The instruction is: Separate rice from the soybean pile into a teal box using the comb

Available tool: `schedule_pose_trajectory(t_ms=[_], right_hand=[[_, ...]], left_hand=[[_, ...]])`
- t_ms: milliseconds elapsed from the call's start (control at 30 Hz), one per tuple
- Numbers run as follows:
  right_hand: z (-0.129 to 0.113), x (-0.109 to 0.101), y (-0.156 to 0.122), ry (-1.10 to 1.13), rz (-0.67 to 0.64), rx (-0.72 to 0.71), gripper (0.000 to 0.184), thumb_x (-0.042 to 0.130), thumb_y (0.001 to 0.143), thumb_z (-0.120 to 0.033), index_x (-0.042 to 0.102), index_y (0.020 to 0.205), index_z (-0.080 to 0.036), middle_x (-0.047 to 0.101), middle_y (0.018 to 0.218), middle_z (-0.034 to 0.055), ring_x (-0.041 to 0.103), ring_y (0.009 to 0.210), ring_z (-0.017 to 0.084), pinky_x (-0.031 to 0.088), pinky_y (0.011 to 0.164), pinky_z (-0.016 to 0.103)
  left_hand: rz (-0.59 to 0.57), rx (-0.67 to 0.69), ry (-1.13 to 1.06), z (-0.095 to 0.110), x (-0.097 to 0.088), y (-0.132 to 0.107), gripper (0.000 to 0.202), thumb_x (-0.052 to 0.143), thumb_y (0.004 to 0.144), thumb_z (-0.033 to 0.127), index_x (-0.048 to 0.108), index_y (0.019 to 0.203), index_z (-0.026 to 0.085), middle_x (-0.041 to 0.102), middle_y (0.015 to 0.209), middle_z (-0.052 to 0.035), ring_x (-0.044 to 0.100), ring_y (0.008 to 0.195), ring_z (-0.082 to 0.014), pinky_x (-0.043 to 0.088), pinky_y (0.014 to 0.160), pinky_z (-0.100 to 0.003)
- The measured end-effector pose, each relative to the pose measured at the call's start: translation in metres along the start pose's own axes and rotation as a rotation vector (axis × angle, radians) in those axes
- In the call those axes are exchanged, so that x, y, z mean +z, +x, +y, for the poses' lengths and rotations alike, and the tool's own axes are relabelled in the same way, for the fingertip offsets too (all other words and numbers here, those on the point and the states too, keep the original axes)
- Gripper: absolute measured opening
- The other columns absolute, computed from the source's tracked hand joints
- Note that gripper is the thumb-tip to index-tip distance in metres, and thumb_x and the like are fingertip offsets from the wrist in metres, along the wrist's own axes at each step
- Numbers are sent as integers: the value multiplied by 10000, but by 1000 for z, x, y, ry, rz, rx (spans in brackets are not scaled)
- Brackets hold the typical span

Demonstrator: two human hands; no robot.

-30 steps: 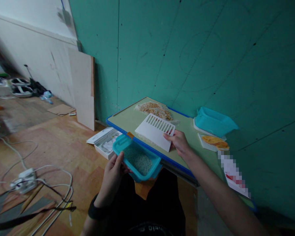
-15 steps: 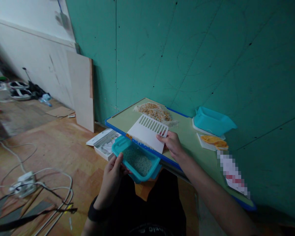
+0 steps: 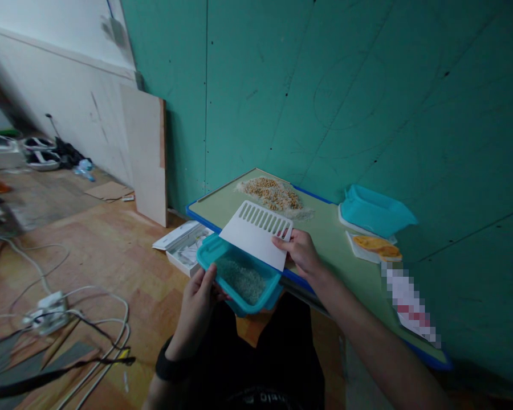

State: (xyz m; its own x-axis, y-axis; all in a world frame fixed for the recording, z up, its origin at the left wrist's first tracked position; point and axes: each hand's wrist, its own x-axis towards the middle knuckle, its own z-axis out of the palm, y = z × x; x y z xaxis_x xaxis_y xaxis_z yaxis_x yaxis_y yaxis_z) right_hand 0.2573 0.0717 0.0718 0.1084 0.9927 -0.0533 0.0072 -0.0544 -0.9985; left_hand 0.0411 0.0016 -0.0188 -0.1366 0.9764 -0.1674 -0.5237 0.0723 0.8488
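Note:
My left hand [image 3: 199, 295] is closed on the near left rim of a teal plastic container [image 3: 241, 307], held just below the table's edge. Small pale grains [image 3: 247, 281] cover its bottom. In my right hand [image 3: 300, 251] is a white slotted scraper [image 3: 250, 239], gripped by its right end. The scraper is tilted, its solid lower edge over the table edge and the container's far rim. Behind it on the table [image 3: 333, 267] lies a heap of yellowish kernels mixed with pale grains [image 3: 272, 193].
A teal basin [image 3: 374, 210] stands at the table's back right, near a yellow cloth [image 3: 376, 246] and a partly blurred packet [image 3: 410, 302]. An opened white box [image 3: 182, 250] lies left of the container. Cables and a power strip [image 3: 49, 313] are on the floor.
The pale grains that lay along the scraper's lower edge are no longer seen there. The scraper's edge has come slightly farther over the container. My left hand keeps its hold.

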Motion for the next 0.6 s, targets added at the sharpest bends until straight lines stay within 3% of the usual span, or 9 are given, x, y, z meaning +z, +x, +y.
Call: schedule_pose_trajectory(t_ms=[233,433,600], right_hand=[[-6,-8,2,-18,97,-78,413,909,476,-442,714,737,-188,756,764,55,688,718,258,531,669,360],[-8,-13,0,-27,64,-62,438,931,441,-432,719,726,-177,760,743,58,690,697,249,546,654,355],[-27,-44,14,-5,218,-52,522,942,381,-431,694,768,-183,752,730,45,691,656,248,543,551,337]], left_hand=[[-26,18,1,-4,-3,0,395,782,775,551,596,746,204,629,536,44,590,428,-124,491,443,-220],[-32,18,4,-4,-2,0,407,786,765,563,601,736,201,628,527,40,583,421,-124,488,438,-218],[-12,7,-21,-6,-4,1,411,802,750,554,590,724,203,607,516,51,585,435,-123,487,441,-214]])
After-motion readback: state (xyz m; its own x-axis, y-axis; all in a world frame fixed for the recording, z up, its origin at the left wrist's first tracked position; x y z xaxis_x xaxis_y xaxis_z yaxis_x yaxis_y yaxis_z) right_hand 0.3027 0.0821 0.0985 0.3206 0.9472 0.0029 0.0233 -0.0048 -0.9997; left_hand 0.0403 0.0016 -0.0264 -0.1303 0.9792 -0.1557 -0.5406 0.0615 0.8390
